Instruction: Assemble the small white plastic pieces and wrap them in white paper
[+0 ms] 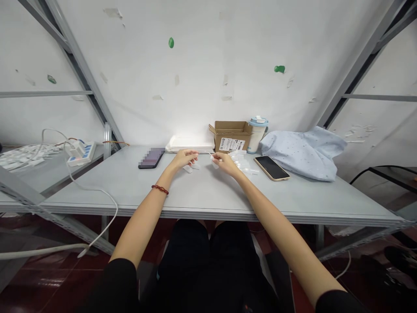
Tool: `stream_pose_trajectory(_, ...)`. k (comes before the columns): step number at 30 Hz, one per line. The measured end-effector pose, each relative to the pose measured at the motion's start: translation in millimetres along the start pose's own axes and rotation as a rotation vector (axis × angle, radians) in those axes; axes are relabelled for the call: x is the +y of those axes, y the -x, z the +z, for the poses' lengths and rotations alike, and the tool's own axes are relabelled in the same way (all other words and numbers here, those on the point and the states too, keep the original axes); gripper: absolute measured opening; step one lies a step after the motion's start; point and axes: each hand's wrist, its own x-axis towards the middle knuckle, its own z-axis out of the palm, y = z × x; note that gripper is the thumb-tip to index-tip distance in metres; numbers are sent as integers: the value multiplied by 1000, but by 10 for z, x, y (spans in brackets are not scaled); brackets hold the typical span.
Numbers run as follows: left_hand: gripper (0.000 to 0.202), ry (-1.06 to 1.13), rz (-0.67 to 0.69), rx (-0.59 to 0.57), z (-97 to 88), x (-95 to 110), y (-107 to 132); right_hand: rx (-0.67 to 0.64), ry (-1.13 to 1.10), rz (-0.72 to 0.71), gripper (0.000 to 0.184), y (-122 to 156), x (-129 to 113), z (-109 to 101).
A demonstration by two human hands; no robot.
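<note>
Resting on desk (130, 182), left hand (185, 158) loosely curled, grip unclear, right hand (225, 164) pinching white piece (214, 162), phone (271, 168) at its three o'clock.

This looks like a small packing or assembly workroom, not a home. The surface (208, 195) is a grey metal shelf of a storage rack, with slanted steel braces (81, 65) on both sides. Behind it stands a scuffed white wall (202, 78) with tape scraps. A cardboard box (232, 134) with a shipping label, a white tray (190, 143), a power strip (81, 152) and small white parts (188, 168) lie about, with more of them heaped on the side shelf (22, 157).
</note>
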Motion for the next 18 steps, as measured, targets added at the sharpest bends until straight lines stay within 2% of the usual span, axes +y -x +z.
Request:
stream_pose_trajectory(4,40,-17,14,-66,39,-8,15,-88,-110,0,22,44,-78,36)
stream_pose_trajectory(9,39,-5,17,-73,49,-7,23,-156,-147,36,25,81,-141,37)
stream_pose_trajectory(14,31,19,16,-62,50,-18,8,-179,-124,41,25,82,-143,54)
stream_pose_trajectory(18,32,23,-3,-81,54,-28,4,-175,-112,30,24,85,-134,76)
